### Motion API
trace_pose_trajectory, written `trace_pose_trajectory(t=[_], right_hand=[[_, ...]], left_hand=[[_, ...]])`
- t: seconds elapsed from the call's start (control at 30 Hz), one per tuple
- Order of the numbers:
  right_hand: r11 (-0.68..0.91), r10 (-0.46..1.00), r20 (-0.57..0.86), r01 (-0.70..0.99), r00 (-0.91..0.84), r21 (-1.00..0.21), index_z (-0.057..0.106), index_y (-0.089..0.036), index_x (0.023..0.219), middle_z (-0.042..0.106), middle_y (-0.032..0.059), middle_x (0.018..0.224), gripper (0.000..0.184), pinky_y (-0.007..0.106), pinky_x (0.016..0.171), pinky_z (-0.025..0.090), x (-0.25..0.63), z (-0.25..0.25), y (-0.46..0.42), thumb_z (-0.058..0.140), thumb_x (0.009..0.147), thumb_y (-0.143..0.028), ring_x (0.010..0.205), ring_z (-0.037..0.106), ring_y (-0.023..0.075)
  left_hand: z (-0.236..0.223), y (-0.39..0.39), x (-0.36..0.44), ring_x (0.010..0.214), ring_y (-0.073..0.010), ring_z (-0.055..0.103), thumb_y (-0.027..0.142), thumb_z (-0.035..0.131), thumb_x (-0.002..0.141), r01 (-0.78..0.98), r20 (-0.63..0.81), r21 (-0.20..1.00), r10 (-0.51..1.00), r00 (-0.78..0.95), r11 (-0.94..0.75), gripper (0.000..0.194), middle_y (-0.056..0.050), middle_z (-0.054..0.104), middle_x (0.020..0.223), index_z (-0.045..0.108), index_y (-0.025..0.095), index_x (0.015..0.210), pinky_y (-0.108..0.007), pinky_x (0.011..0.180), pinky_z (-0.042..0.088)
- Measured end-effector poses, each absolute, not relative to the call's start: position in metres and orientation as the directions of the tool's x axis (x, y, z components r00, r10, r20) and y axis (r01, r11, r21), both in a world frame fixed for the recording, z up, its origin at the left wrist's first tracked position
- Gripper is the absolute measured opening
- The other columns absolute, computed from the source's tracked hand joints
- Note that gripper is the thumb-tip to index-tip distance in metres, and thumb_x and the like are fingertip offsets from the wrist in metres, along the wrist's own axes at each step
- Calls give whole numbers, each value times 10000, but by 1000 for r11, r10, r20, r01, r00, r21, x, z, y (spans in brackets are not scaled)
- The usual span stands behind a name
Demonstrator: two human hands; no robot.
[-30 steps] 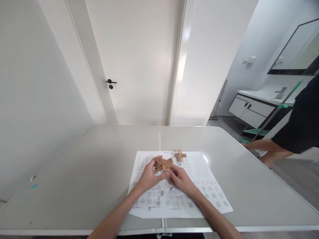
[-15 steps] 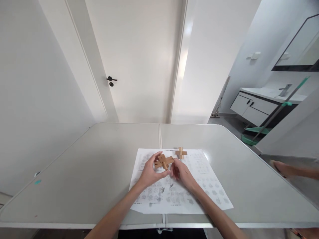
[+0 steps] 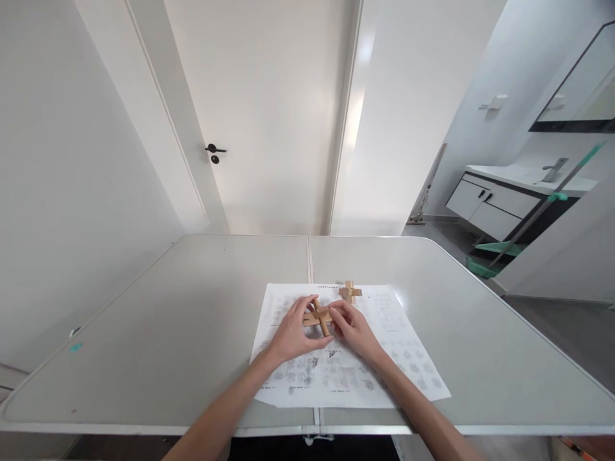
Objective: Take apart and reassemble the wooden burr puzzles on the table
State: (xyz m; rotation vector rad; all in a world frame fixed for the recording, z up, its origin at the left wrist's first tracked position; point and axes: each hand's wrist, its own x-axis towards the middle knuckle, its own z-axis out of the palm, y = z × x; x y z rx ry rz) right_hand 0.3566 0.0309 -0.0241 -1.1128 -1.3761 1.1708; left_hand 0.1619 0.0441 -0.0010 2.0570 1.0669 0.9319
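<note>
A wooden burr puzzle [image 3: 319,316] of crossed sticks is held just above the paper, between both hands. My left hand [image 3: 294,330] curves round its left side, with the thumb near the lower stick end and the fingers at the upper one. The fingers of my right hand [image 3: 350,326] pinch its right end. Just beyond my right hand, a second wooden cross-shaped puzzle [image 3: 350,292] lies at the top edge of the printed sheet [image 3: 403,378]. The sheet shows rows of grey diagrams.
The pale folding table [image 3: 192,333] has a seam down its middle and a metal rim. Past its far edge stands a white door [image 3: 273,128] with a black handle. At right are a sink cabinet [image 3: 494,202] and a green dustpan [image 3: 483,267].
The puzzle in my hands has been turned, so its sticks now form a flatter cross. My right hand has closed on its right end. A foot at the right edge has gone from view.
</note>
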Motion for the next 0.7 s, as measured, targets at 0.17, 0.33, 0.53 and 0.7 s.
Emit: trace_pose_trajectory(t=[0.17,0.33,0.53,0.7], right_hand=[[88,988,83,37,-132,-995,601,-215,1023,556,-47,633,467,264,478,351,357,-25,31,579,929,-672,471,452,129],[38,985,43,-31,-167,-999,582,-215,1013,560,-54,647,511,248,447,349,358,-30,35,606,891,-711,452,459,114],[42,981,58,-87,-187,-995,572,-211,995,580,-50,640,490,241,451,364,359,-31,35,627,896,-687,462,477,108],[33,985,48,-96,-163,-995,580,-215,991,589,-41,647,504,246,438,380,358,-27,33,648,870,-700,465,492,115]], left_hand=[[-3,45,162,1158,-280,604,338,860,704,413,289,780,856,429,-470,779,-75,596,1275,494,279,1389,-449,1006,520],[-2,46,162,1172,-297,605,404,889,686,416,280,785,861,423,-460,802,-79,609,1284,516,279,1385,-473,1028,512],[-1,46,161,1175,-299,616,430,910,671,429,268,781,865,424,-453,819,-70,618,1291,527,291,1381,-462,1020,520],[-1,47,161,1181,-299,613,433,913,663,419,279,785,864,420,-457,825,-70,618,1301,528,291,1379,-466,1027,520]])
